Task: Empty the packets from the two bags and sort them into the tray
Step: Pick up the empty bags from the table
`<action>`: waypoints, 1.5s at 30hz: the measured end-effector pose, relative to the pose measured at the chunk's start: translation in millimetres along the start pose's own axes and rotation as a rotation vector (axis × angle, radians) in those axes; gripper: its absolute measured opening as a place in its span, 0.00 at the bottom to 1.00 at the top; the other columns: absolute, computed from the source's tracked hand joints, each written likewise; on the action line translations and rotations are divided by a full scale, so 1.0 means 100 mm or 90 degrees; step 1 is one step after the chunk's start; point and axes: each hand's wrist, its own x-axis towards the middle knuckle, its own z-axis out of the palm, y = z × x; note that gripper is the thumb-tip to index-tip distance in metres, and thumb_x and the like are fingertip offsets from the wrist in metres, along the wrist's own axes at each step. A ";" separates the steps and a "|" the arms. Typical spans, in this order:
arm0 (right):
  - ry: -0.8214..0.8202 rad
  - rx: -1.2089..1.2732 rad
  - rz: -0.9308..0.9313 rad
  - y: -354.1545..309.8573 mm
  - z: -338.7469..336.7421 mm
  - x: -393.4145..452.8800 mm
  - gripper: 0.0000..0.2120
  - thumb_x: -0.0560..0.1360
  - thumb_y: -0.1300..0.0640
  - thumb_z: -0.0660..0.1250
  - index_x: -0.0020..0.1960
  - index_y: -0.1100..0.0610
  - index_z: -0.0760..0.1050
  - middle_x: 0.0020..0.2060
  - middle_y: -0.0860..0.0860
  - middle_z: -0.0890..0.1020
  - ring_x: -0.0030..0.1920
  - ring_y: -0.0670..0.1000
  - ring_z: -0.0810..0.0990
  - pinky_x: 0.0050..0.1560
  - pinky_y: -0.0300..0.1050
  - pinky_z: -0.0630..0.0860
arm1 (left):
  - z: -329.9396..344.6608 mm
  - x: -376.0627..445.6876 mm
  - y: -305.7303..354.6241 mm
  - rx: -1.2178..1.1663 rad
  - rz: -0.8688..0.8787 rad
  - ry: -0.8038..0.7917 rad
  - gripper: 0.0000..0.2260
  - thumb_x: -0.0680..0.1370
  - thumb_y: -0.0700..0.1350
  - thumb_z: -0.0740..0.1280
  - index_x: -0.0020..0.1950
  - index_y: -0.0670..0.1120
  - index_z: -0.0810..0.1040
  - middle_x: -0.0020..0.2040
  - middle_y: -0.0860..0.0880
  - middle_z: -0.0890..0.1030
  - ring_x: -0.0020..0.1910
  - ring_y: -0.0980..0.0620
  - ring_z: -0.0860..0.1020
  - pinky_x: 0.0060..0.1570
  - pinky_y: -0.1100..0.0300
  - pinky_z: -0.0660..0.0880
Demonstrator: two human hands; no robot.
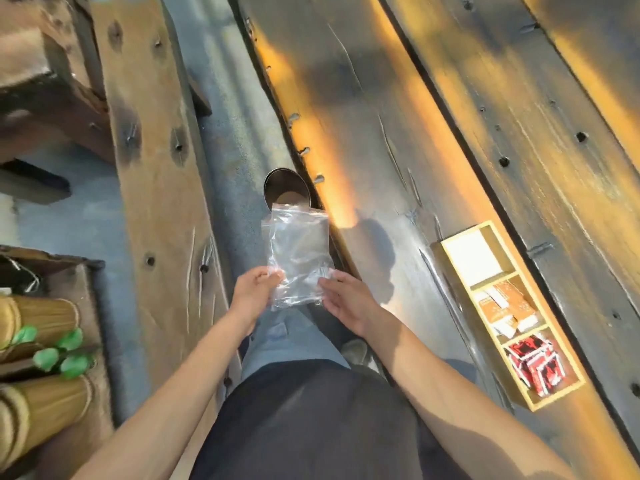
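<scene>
A clear plastic zip bag (297,258) is held up in front of me, and it looks empty. My left hand (255,291) pinches its lower left corner and my right hand (346,297) pinches its lower right edge. To the right, a wooden tray (457,271) with three compartments lies on the dark wooden table. Its far compartment holds something white (472,256), the middle one holds orange and white packets (504,308), and the near one holds red and black packets (536,367). Only one bag is in view.
The table (398,116) of wide dark planks runs along the right. A wooden bench (156,168) stands on the left, with grey floor between. My shoe (285,190) shows beyond the bag. A box of bundled straw-coloured items with green tags (45,358) sits at the lower left.
</scene>
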 end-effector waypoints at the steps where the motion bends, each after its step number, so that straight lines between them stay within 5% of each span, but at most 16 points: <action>1: 0.005 -0.011 0.001 -0.03 0.11 0.08 0.25 0.76 0.62 0.75 0.71 0.56 0.72 0.58 0.53 0.82 0.55 0.48 0.81 0.51 0.40 0.78 | -0.08 0.09 -0.01 0.003 -0.007 -0.001 0.06 0.79 0.47 0.71 0.47 0.45 0.83 0.42 0.39 0.84 0.40 0.46 0.79 0.44 0.51 0.76; 5: 0.047 -0.040 0.011 -0.20 0.60 0.44 0.22 0.76 0.62 0.74 0.68 0.55 0.75 0.62 0.54 0.83 0.53 0.48 0.82 0.49 0.39 0.78 | -0.39 0.53 0.02 0.029 -0.019 -0.025 0.10 0.81 0.45 0.68 0.50 0.37 0.79 0.36 0.43 0.78 0.34 0.50 0.75 0.44 0.53 0.76; 9: 0.101 -0.074 0.033 -0.39 1.01 0.89 0.19 0.76 0.62 0.75 0.65 0.55 0.78 0.56 0.51 0.84 0.50 0.46 0.82 0.46 0.37 0.79 | -0.59 1.11 0.15 -0.001 -0.073 -0.063 0.03 0.80 0.41 0.70 0.48 0.50 0.80 0.39 0.49 0.79 0.33 0.53 0.77 0.38 0.57 0.77; 12: 0.149 -0.098 0.039 -0.54 1.23 1.29 0.12 0.77 0.64 0.73 0.59 0.55 0.80 0.54 0.51 0.84 0.49 0.46 0.82 0.47 0.37 0.79 | -0.66 1.59 0.23 -0.028 -0.143 -0.096 0.06 0.78 0.39 0.71 0.49 0.49 0.79 0.43 0.49 0.80 0.37 0.54 0.80 0.45 0.53 0.81; 16: 0.213 -0.129 0.053 -0.67 1.38 1.93 0.10 0.79 0.65 0.64 0.53 0.54 0.81 0.45 0.51 0.84 0.38 0.46 0.81 0.46 0.40 0.79 | -0.68 2.30 0.24 -0.007 -0.176 -0.117 0.09 0.78 0.32 0.70 0.51 0.45 0.78 0.42 0.46 0.82 0.29 0.60 0.82 0.31 0.66 0.79; 20: 0.273 -0.113 0.084 -0.70 1.46 2.64 0.08 0.79 0.63 0.65 0.50 0.51 0.79 0.32 0.47 0.83 0.30 0.44 0.80 0.39 0.35 0.78 | -0.60 3.07 0.19 0.018 -0.195 -0.101 0.12 0.76 0.33 0.73 0.56 0.42 0.77 0.39 0.47 0.82 0.33 0.53 0.80 0.38 0.59 0.77; 24: 0.315 -0.073 0.102 -0.73 1.47 3.28 0.09 0.77 0.66 0.68 0.51 0.52 0.77 0.36 0.53 0.82 0.31 0.47 0.77 0.35 0.39 0.74 | -0.46 3.80 0.07 0.033 -0.221 -0.111 0.09 0.76 0.33 0.73 0.48 0.45 0.76 0.38 0.46 0.81 0.33 0.50 0.77 0.33 0.60 0.73; 28: 0.332 -0.097 0.117 -0.74 1.40 3.84 0.08 0.75 0.68 0.68 0.46 0.55 0.78 0.33 0.53 0.79 0.31 0.49 0.75 0.34 0.41 0.73 | -0.27 4.43 -0.16 0.063 -0.233 -0.127 0.08 0.74 0.36 0.74 0.49 0.45 0.79 0.42 0.44 0.83 0.45 0.45 0.81 0.53 0.50 0.78; 31: 0.344 -0.106 0.129 -0.75 1.35 4.21 0.07 0.75 0.66 0.67 0.44 0.55 0.79 0.35 0.53 0.80 0.32 0.49 0.75 0.36 0.42 0.73 | -0.13 4.78 -0.24 0.104 -0.241 -0.146 0.10 0.75 0.36 0.72 0.56 0.40 0.81 0.43 0.44 0.83 0.42 0.47 0.81 0.54 0.53 0.79; 35: 0.370 -0.068 0.134 -0.71 1.34 4.50 0.14 0.75 0.65 0.67 0.60 0.58 0.78 0.43 0.53 0.80 0.35 0.48 0.78 0.43 0.40 0.78 | -0.01 5.10 -0.32 0.127 -0.256 -0.158 0.06 0.78 0.38 0.71 0.51 0.48 0.80 0.55 0.44 0.84 0.52 0.47 0.84 0.59 0.50 0.81; 38: 0.393 -0.042 0.124 -0.62 1.38 4.53 0.13 0.76 0.66 0.65 0.59 0.59 0.79 0.42 0.53 0.80 0.36 0.48 0.77 0.47 0.40 0.79 | 0.00 5.18 -0.37 0.121 -0.276 -0.154 0.06 0.78 0.38 0.71 0.47 0.48 0.77 0.53 0.44 0.83 0.54 0.45 0.84 0.59 0.49 0.81; 42: 0.413 -0.022 0.122 -0.57 1.40 4.44 0.02 0.79 0.61 0.68 0.47 0.58 0.78 0.37 0.51 0.77 0.39 0.48 0.77 0.55 0.43 0.81 | -0.05 5.15 -0.35 0.103 -0.298 -0.151 0.08 0.80 0.40 0.70 0.59 0.43 0.76 0.57 0.42 0.81 0.51 0.46 0.84 0.53 0.52 0.83; 45: 0.419 -0.010 0.136 -0.57 1.38 4.38 0.08 0.80 0.57 0.69 0.42 0.54 0.74 0.39 0.51 0.77 0.45 0.50 0.78 0.61 0.46 0.81 | -0.11 5.06 -0.25 0.124 -0.316 -0.189 0.23 0.84 0.49 0.63 0.77 0.45 0.67 0.64 0.42 0.79 0.47 0.50 0.83 0.37 0.62 0.82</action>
